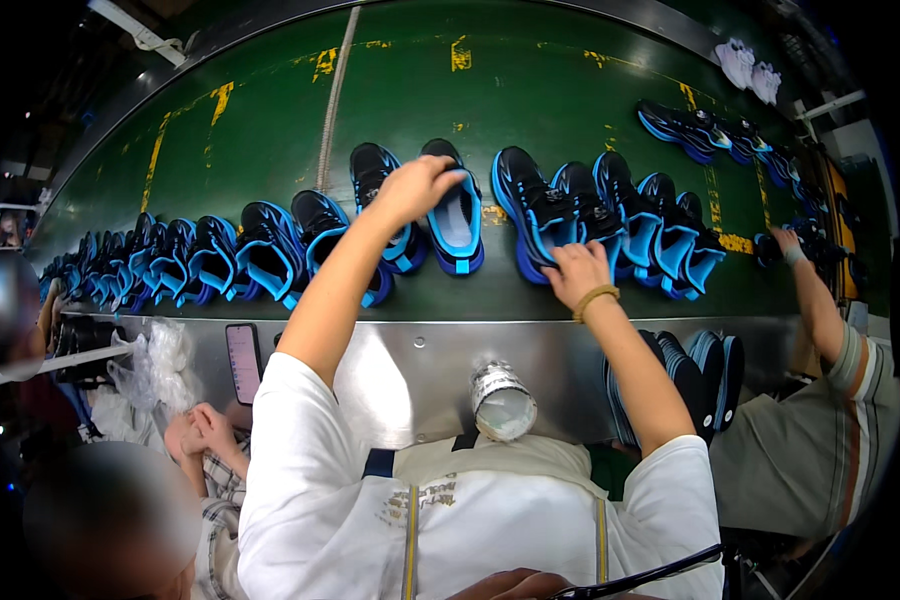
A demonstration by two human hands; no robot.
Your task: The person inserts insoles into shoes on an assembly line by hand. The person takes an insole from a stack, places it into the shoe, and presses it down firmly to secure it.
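Observation:
My left hand (420,190) reaches over a black sneaker with bright blue lining (456,225), its fingers stretched across the tongue and laces. That sneaker stands upright, toe pointing away, its pale insole showing. Just left of it, partly behind my forearm, is another such sneaker (372,170). My right hand (582,275) is closed at the heel collar of a sneaker (518,205) in the group to the right, thumb outside the heel. Its other fingers lie beside the neighbouring sneaker (573,185).
Matching sneakers (210,260) line the green belt (400,90) leftward, with more (680,130) at far right. On the metal ledge (440,345) are a phone (242,362), a tin (505,405), plastic bags (160,365) and dark insoles (705,370). Co-workers sit on both sides.

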